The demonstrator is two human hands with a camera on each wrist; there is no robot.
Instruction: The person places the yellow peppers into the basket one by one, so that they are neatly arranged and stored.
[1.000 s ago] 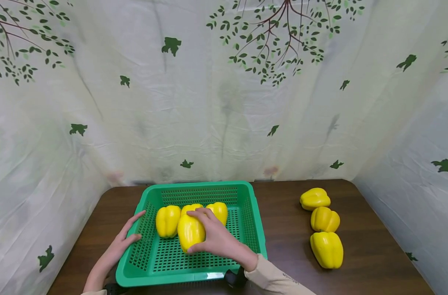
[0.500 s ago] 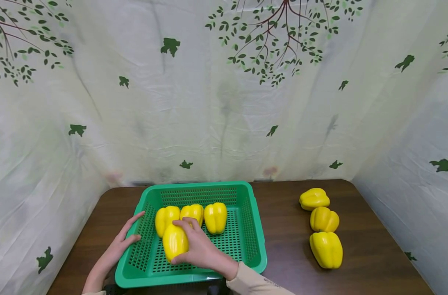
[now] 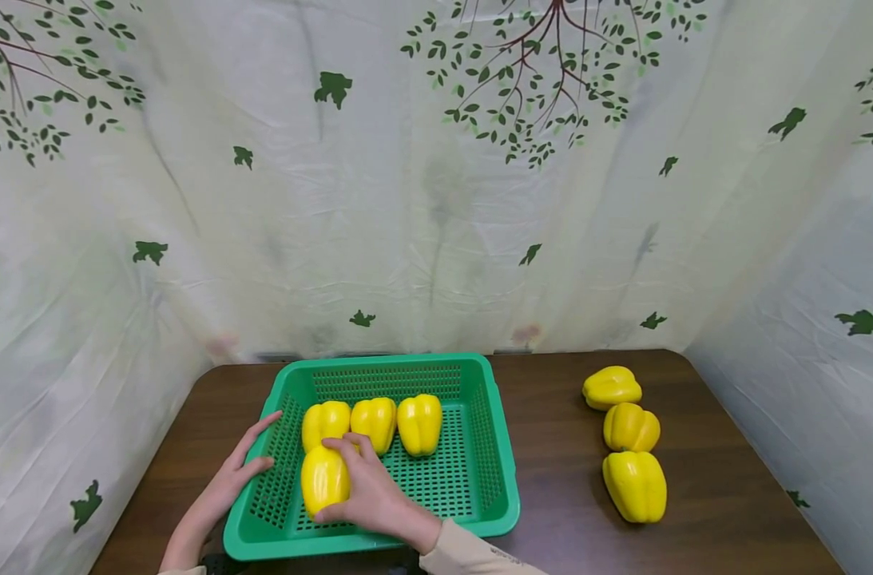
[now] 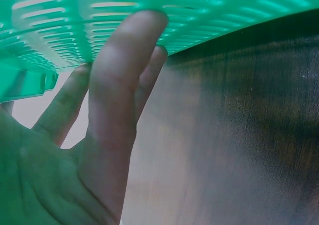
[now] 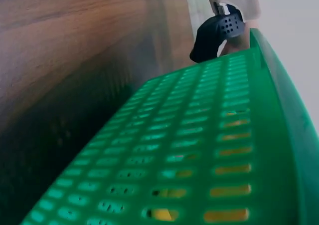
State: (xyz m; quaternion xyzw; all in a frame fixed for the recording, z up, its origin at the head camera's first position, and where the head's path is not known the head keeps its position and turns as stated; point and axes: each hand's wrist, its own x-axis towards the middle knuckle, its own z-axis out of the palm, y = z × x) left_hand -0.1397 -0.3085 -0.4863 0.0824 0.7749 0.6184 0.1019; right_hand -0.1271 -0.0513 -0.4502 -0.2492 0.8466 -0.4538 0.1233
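In the head view my right hand (image 3: 378,491) grips a yellow bell pepper (image 3: 324,479) with thumb and fingers, low in the front left of a green basket (image 3: 506,471). Behind it, three more bell peppers form a row: left (image 3: 326,423), middle (image 3: 374,422) and right (image 3: 419,425). My left hand (image 3: 228,479) rests at the basket's left rim with index finger and thumb stretched over it. The left wrist view has its fingers (image 4: 113,85) straight against the outer wall. Only the basket's slotted side (image 5: 174,135) fills the right wrist view; the gripped pepper is not plainly seen there.
Three yellow bell peppers stand in a column on the table's right side: far (image 3: 612,388), middle (image 3: 631,428) and near (image 3: 635,487). The dark wooden table (image 3: 551,511) meets a pale leaf-print curtain (image 3: 436,200) behind and at both sides.
My right hand has carried its bell pepper left and toward me inside the basket, uncovering the middle and right peppers of the row. My left hand has stayed at the rim.
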